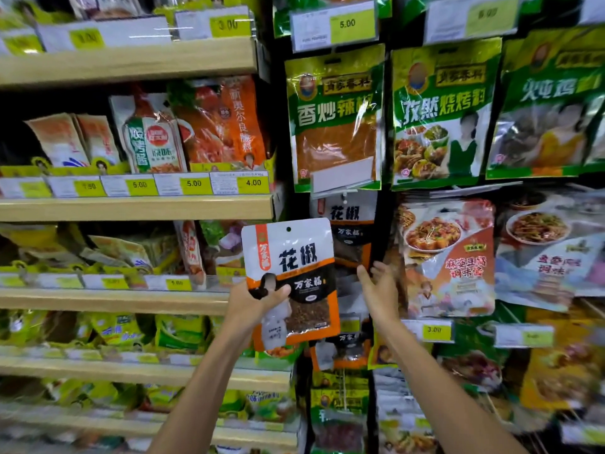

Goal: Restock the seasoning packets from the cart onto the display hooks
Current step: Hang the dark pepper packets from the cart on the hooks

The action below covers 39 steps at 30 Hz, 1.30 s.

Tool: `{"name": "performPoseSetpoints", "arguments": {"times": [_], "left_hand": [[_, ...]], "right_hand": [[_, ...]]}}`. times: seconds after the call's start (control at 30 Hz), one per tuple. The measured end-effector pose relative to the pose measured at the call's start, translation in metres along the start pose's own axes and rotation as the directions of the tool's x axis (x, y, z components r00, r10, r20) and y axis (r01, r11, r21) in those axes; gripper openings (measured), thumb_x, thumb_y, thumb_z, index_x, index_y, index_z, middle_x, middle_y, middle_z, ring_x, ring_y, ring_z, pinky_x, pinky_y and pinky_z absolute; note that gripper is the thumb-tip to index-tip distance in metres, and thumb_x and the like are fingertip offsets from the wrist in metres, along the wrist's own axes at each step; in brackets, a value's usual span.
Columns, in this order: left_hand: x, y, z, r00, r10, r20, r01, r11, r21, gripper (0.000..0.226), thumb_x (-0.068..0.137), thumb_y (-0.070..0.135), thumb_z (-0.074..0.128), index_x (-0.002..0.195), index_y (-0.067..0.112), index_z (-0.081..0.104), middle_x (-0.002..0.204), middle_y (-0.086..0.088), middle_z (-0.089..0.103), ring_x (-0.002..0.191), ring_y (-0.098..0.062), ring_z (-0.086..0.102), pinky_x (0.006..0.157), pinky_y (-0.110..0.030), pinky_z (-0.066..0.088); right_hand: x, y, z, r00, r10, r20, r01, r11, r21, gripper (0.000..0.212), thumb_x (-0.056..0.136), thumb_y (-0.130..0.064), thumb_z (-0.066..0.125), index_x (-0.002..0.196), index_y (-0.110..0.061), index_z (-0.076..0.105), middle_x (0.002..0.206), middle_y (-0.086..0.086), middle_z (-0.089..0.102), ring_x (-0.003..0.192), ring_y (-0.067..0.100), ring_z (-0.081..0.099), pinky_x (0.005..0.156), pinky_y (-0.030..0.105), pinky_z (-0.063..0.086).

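Note:
My left hand (252,303) grips a white, orange and black seasoning packet (294,257) by its lower left, thumb across the front. The packet stands upright with its hang hole at the top. Just behind and to the right, matching packets (352,224) hang on a display hook (343,196) under a blank white label holder. My right hand (376,290) is raised beside those hanging packets with fingers loosely spread, touching or nearly touching their lower right edge; it holds nothing. The cart is out of view.
Green packets (334,119) hang on hooks above, with price tags (347,26) over them. Red and white sauce packets (448,257) hang to the right. Wooden shelves (131,208) full of packets and yellow price labels fill the left side.

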<state>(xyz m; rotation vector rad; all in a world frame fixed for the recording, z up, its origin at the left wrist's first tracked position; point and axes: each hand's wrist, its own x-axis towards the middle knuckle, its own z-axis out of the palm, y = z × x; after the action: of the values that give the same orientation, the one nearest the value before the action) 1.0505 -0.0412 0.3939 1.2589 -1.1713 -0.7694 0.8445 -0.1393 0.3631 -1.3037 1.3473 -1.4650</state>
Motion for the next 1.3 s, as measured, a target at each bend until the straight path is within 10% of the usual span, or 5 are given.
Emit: {"name": "performPoseSetpoints", "arguments": {"times": [0.2,0.43,0.53,0.67,1.3], "left_hand": [[-0.001,0.008,0.027,0.991,0.004,0.131,0.005,0.998,-0.065,0.038,0.077,0.013,0.076,0.048,0.029,0.058,0.047,0.016,0.05,0.047,0.0,0.049,0.053,-0.019,0.042],[0.004,0.033,0.031,0.986,0.167,0.005,-0.165,0.969,0.184,0.024,0.084,0.028,0.07,0.072,0.012,0.057,0.066,0.0,0.062,0.063,-0.012,0.059,0.061,-0.022,0.044],[0.013,0.051,0.017,0.763,0.598,-0.247,-0.435,0.757,0.488,0.016,0.091,0.02,0.061,0.101,0.009,0.067,0.091,-0.003,0.069,0.084,-0.013,0.064,0.073,-0.022,0.051],[0.049,0.067,0.001,0.397,0.908,-0.132,-0.437,0.313,0.843,0.022,0.095,0.012,0.053,0.111,0.0,0.062,0.105,-0.016,0.065,0.099,-0.03,0.058,0.09,-0.033,0.044],[0.087,0.041,-0.021,0.363,0.929,0.065,-0.431,0.106,0.896,0.026,0.096,0.013,0.05,0.117,-0.002,0.054,0.116,-0.022,0.058,0.113,-0.03,0.044,0.106,-0.04,0.032]], "right_hand": [[-0.031,-0.022,0.0,0.943,-0.019,0.331,-0.068,0.966,0.25,0.043,0.079,-0.048,0.065,0.104,-0.013,0.069,0.102,0.002,0.073,0.097,0.014,0.068,0.084,0.028,0.054],[-0.026,-0.034,-0.017,0.951,-0.067,0.303,-0.034,0.948,0.316,0.034,0.074,-0.041,0.07,0.099,-0.018,0.071,0.1,-0.003,0.075,0.096,0.008,0.069,0.073,0.017,0.052],[-0.02,-0.039,-0.026,0.958,-0.099,0.268,0.006,0.945,0.328,0.028,0.074,-0.042,0.07,0.092,-0.02,0.072,0.096,-0.004,0.075,0.091,0.005,0.069,0.069,0.012,0.052],[-0.012,-0.047,-0.032,0.961,-0.111,0.255,0.029,0.952,0.304,0.031,0.073,-0.044,0.069,0.092,-0.019,0.071,0.095,-0.006,0.075,0.093,0.007,0.068,0.078,0.02,0.051],[0.009,-0.053,-0.016,0.988,-0.086,0.125,0.058,0.976,0.208,0.029,0.09,-0.024,0.064,0.099,0.003,0.067,0.102,0.018,0.07,0.097,0.027,0.066,0.087,0.039,0.053]]}}
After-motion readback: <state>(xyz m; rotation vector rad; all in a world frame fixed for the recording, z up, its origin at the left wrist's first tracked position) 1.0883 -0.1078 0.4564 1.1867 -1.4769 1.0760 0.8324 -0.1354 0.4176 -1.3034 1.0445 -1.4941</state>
